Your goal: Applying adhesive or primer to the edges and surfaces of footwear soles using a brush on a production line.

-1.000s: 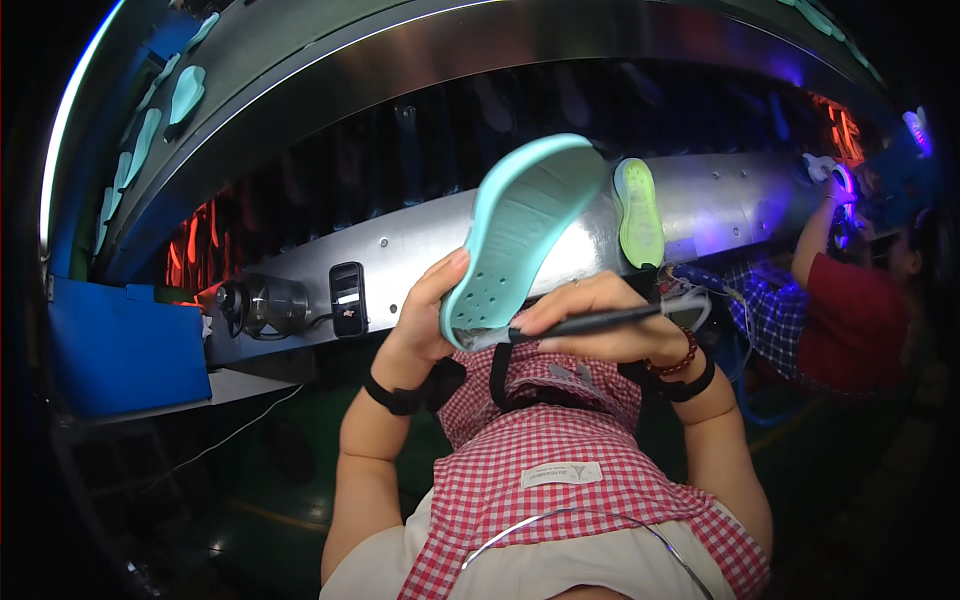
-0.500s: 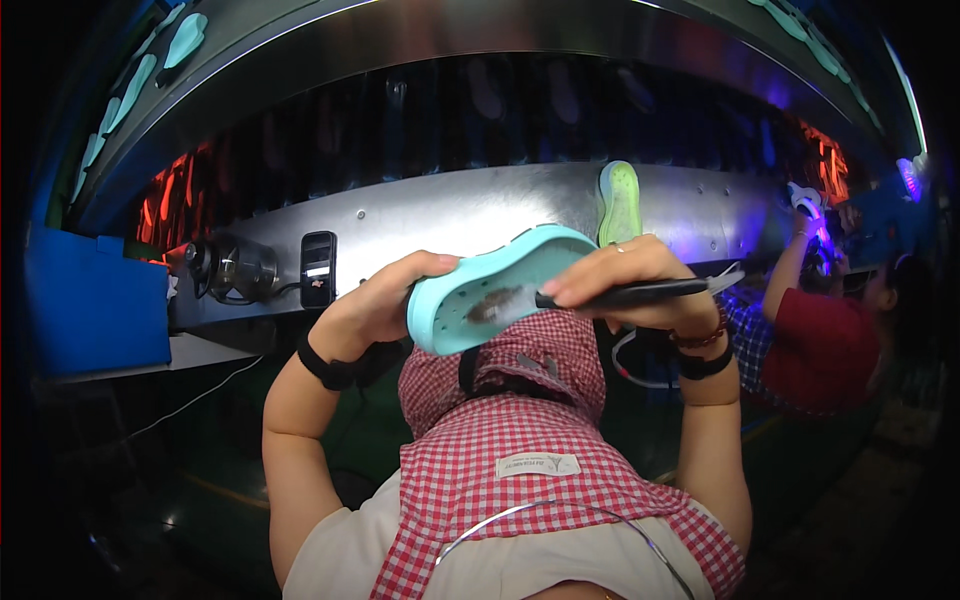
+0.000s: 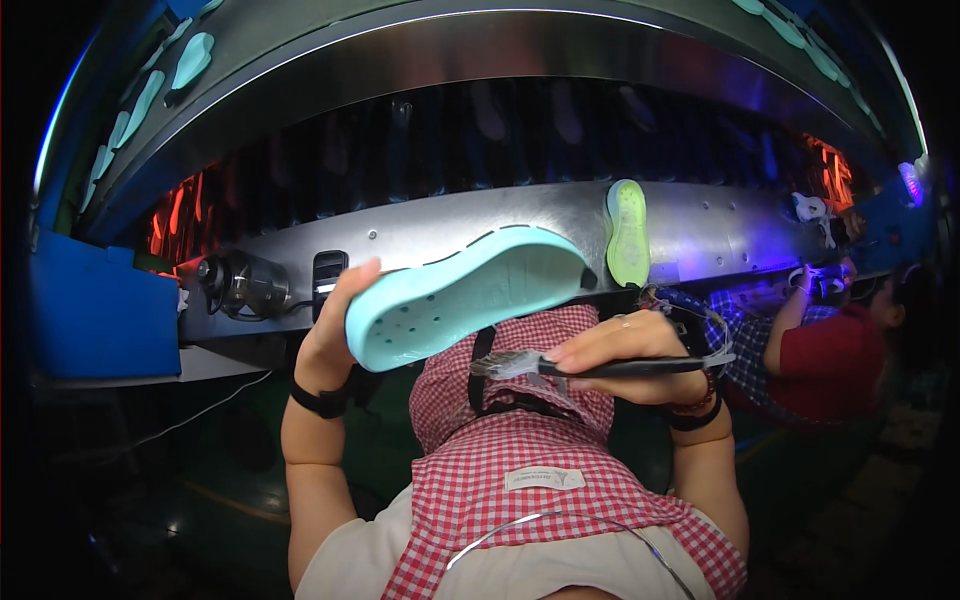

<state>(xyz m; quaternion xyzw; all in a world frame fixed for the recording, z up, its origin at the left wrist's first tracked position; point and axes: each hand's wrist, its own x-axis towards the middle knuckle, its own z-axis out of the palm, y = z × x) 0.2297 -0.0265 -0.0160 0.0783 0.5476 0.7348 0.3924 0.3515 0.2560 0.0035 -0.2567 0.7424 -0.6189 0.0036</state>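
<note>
- Head view, left hand [image 3: 327, 335]: grasping the turquoise shoe sole at its perforated end, thumb along the outer side wall; the other fingers are mostly hidden.
- Turquoise shoe sole [image 3: 480, 285]: in the air before the table, touching only the left hand; hollow inner face turned toward the wearer. The end grip seems chosen to leave that face uncovered.
- Right hand [image 3: 632, 350]: fingers wrapped round the brush, in what looks like a pencil-like hold for steering the tip.
- Brush [image 3: 640, 369]: black handle roughly level, pale bristles pointing left, just below the sole and apart from it, in front of the apron.
- Apron [image 3: 560, 440]: red-and-white check, presumably worn to shield clothing.
- Table [image 3: 430, 225]: narrow metal ledge beyond the hands.
- Yellow-green shoe sole [image 3: 628, 235]: lying on the table, right of the turquoise one, perhaps set there within reach.
- Glass jar [image 3: 262, 287]: dark-topped, on the table's left part.
- Black device [image 3: 330, 268]: beside the jar, partly behind the left hand; its kind is hard to tell.
- Co-worker [image 3: 825, 350]: red top, at right.
</note>
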